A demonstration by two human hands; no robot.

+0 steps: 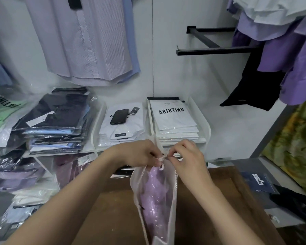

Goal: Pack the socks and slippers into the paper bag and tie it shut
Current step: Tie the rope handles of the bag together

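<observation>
Tying is underway: we see the paper bag, white and standing upright on the brown surface, its mouth pinched together at the top w/ pale-purple contents showing inside. We can't tell whether that purple stuff is the socks, the slippers or both; wrapping and glare hide the shapes. One twisted cord runs up both sides of the bag and meets in a small loop at the top.

Left hand is pinching one end of the cord at the knot; right hand is pinching the other end, fingertips nearly touching across it.

What could go wrong, in our judgement: the knot is only half formed, so a loosened pinch on either side would let the cord slide back & the mouth reopen. Pulling hard could tear the thin paper at the cord holes, or tip the tall bag over.

Counts: 1 bag, 1 cord, 2 hands. Beyond, on the shelf: 1 phone lying on a folded white shirt, 1 stack of packs marked ARISTINO, approx. 1 pile of dark wrapped garments at left.
</observation>
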